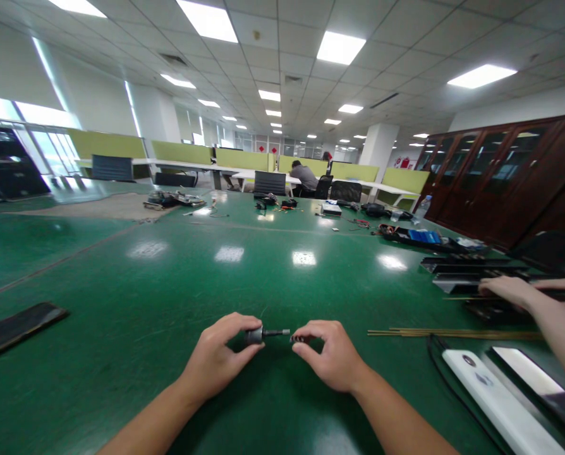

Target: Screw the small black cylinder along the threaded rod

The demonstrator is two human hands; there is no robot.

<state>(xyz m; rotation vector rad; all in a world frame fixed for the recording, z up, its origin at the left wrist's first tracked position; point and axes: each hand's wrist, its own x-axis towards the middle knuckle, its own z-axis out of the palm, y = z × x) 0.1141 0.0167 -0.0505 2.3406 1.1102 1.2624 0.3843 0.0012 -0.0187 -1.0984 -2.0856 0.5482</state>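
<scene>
Low over the green table (244,284), my left hand (216,354) pinches a small dark cylinder with a thin shaft (275,332), perhaps a small motor. Its shaft points right, toward my other hand. Between thumb and fingertips, my right hand (332,357) grips a small dark piece with ridges (297,339), too small and too covered by fingers to name. A short gap separates the shaft's tip from that piece.
A co-worker's hands (507,291) reach in at right over black metal channels (472,278). Thin brass-coloured rods (448,333), a white device (500,398) and a black cable lie at right. At left rests a dark flat slab (17,325). Tools and parts (415,237) lie farther back.
</scene>
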